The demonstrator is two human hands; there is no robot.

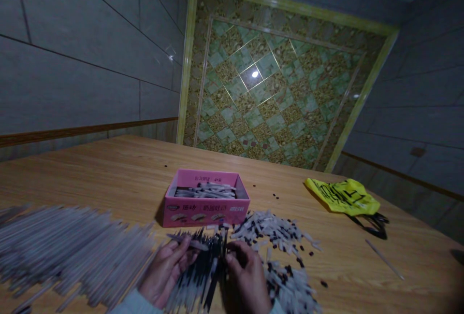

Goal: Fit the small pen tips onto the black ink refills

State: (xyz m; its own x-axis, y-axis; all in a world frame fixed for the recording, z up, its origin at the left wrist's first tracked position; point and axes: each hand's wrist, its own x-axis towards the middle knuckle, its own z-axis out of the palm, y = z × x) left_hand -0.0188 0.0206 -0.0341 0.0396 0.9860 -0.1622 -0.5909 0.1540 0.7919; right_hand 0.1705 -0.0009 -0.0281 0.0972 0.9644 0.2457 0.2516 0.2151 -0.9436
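A pen barrel (192,243), long axis running 3 to 9 o'clock, is pinched by left hand (165,270) fingers; right hand (246,275) fingers are curled on the dark refills (208,265).

You sit at a wide wooden table (119,169) in a dim room. Grey tiled walls (79,58) stand on both sides. Beyond the table you see a green patterned floor (268,106) with a yellow-green border, and one lamp reflects on it.

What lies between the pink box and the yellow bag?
Head view: between the pink box and the yellow bag, bare wooden table with a few small dark bits.
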